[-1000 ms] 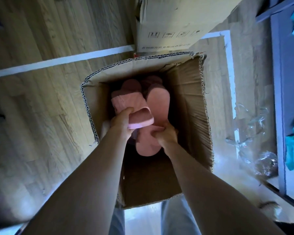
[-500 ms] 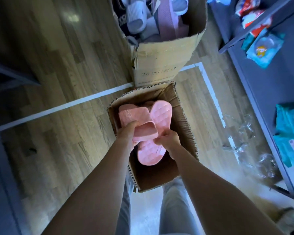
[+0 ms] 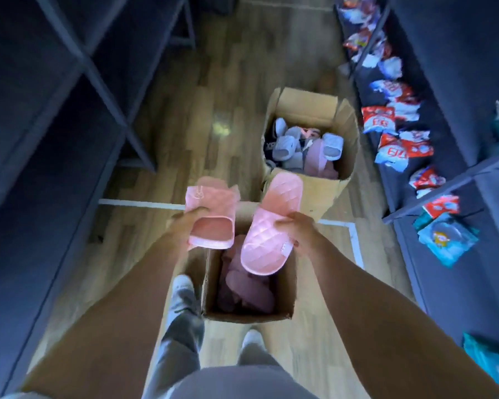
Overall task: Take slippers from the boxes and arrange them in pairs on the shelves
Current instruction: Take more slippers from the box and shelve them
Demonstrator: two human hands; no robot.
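Seemingly light, soft and bendy: left grip (image 3: 191, 226) pinches one slipper (image 3: 211, 198) by its strap, right grip (image 3: 298, 230) clasps the other slipper (image 3: 267, 249) at its side edge.

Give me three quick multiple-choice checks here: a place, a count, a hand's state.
1. Where are the two pink slippers? A) held over the near box B) on a shelf C) on the floor
2. How many cardboard boxes show? A) one B) two C) three
3. The right hand is A) open, empty B) gripping a slipper C) pressing a box
Key: 1A, both are held up over that box. 2B, the near box and the far box. 3B, its fingers curl round one slipper.
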